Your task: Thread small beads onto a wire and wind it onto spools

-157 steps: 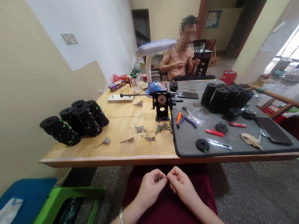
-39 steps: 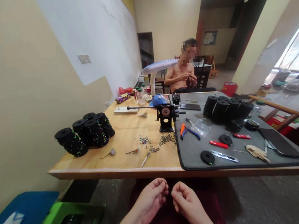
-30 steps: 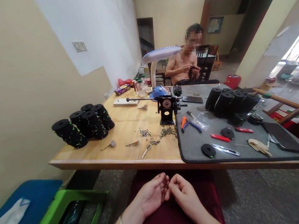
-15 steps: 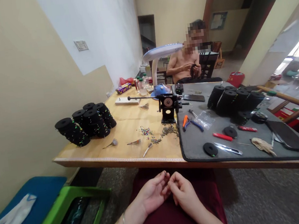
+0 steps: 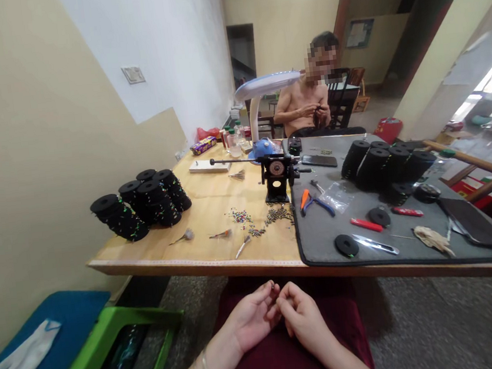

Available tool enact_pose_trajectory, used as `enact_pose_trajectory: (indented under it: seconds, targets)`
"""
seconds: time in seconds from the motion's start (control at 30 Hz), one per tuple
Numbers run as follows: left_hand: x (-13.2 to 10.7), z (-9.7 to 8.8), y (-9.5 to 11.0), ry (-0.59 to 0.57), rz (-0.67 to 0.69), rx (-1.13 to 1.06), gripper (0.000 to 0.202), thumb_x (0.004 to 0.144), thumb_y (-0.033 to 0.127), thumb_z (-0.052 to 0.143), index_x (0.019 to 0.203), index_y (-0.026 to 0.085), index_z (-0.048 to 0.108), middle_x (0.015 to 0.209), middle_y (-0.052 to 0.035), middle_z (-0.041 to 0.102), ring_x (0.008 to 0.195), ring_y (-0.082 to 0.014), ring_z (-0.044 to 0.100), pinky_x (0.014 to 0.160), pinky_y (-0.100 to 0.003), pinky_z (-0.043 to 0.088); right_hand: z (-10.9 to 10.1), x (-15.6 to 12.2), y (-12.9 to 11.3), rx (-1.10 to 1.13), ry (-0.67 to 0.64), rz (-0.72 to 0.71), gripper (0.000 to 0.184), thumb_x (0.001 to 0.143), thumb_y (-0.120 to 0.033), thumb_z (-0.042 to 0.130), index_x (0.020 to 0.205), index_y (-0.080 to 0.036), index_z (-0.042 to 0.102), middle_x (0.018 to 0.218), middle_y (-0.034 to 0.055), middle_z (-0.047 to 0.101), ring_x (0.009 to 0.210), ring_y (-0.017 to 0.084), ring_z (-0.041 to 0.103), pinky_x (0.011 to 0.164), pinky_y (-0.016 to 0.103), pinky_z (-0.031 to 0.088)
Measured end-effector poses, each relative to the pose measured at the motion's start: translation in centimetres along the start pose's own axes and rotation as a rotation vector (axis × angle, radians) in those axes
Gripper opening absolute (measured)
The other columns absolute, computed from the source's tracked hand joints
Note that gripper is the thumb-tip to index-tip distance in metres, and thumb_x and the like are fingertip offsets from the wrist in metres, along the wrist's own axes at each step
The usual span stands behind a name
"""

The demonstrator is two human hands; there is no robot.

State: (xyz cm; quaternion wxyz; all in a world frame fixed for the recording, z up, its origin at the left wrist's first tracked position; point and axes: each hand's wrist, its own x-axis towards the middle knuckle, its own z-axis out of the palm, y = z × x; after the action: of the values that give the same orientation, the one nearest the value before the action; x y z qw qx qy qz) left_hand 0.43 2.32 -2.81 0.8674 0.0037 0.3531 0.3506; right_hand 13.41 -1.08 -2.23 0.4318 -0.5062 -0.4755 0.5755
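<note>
Take your hands as the centre of the clock; 12 o'clock lies straight ahead. The wooden table [image 5: 212,197] spans 10 to 2 o'clock. A grey mat [image 5: 323,241] covers its surface from about 12:30 to 2 o'clock. The desk lamp [image 5: 268,85] stands at 12 o'clock toward the far end, with the black winding device [image 5: 275,178] upright in front of it, just beside the mat's edge. Spools wound with dark line [image 5: 152,201] stand grouped at 10:30; further black spools [image 5: 370,164] stand on the mat at 1:30.

Your left hand [image 5: 256,316] is turned palm up over your lap, fingers half curled, thumb and fingertips pinching. Your right hand [image 5: 303,317] is just beside it, fingers folded and thumb pressed to the forefinger; you cannot tell whether it holds anything.

The pliers [image 5: 317,204] rest on the mat at 1 o'clock, handles spread. Multicoloured beads [image 5: 239,215] lie scattered at 11:30, near a heap of dark metal pieces [image 5: 278,214] at 12 o'clock. The small dark piece [image 5: 272,287] is at your left fingertips; its shape is too small to tell.
</note>
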Motion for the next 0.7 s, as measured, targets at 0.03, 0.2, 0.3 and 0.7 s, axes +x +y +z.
enact_pose_trajectory:
  seconds: [0.03, 0.2, 0.3, 0.7]
  targets:
    - [0.01, 0.0, 0.02, 0.0, -0.006, 0.0, 0.012, 0.088, 0.015, 0.053, 0.081, 0.012, 0.062, 0.074, -0.0041, 0.069, 0.056, -0.0113, 0.062, 0.059, -0.023, 0.047, -0.01, -0.01, -0.04, 0.001, 0.001, 0.001, 0.033, 0.08, -0.051, 0.051, 0.07, -0.021, 0.04, 0.058, -0.0002, 0.066, 0.03, 0.004, 0.034, 0.033, 0.017, 0.023]
    - [0.0, 0.11, 0.01, 0.002, -0.011, -0.011, 0.013, 0.089, 0.016, 0.052, 0.081, 0.012, 0.061, 0.074, -0.0032, 0.068, 0.054, -0.0102, 0.061, 0.056, -0.022, 0.046, -0.04, 0.0, 0.05, -0.002, 0.001, -0.008, 0.032, 0.081, -0.049, 0.05, 0.07, -0.021, 0.04, 0.057, -0.0008, 0.065, 0.03, 0.004, 0.034, 0.033, 0.017, 0.024]
    - [0.03, 0.15, -0.03, 0.006, -0.009, -0.01, 0.014, 0.089, 0.017, 0.051, 0.081, 0.012, 0.062, 0.074, -0.0035, 0.068, 0.055, -0.0105, 0.061, 0.057, -0.022, 0.047, -0.05, 0.06, 0.23, -0.002, 0.001, -0.013, 0.033, 0.08, -0.05, 0.05, 0.069, -0.021, 0.04, 0.057, -0.0012, 0.065, 0.03, 0.005, 0.034, 0.033, 0.017, 0.024]
    - [0.17, -0.17, -0.04, -0.01, -0.016, -0.008, 0.011, 0.088, 0.018, 0.055, 0.081, 0.012, 0.063, 0.073, -0.0032, 0.068, 0.051, -0.0097, 0.06, 0.054, -0.022, 0.046, 0.03, -0.01, 0.01, 0.011, -0.007, -0.012, 0.034, 0.081, -0.052, 0.05, 0.069, -0.021, 0.04, 0.057, -0.0003, 0.065, 0.031, 0.004, 0.034, 0.033, 0.016, 0.024]
